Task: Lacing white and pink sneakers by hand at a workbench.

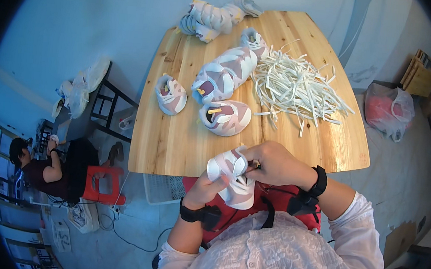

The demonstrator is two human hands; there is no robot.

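At desk's (172, 157) near edge: left hand (204, 190) pinches shoe (232, 167), should brace firmly; right hand (274, 162) at opening, pinch unclear.

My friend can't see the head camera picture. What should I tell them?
The person's left hand and right hand hold a pink-and-white shoe upper at a wooden table. On it are more uppers and a pile of white laces.

At the bottom of the frame is a white shirt (287, 256) with bumpy, lacy shapes and little round buttons (251, 264). Its sleeves (358, 229) are white too. Both wrists wear black bands (320, 181) with chunky dark boxes (212, 217).
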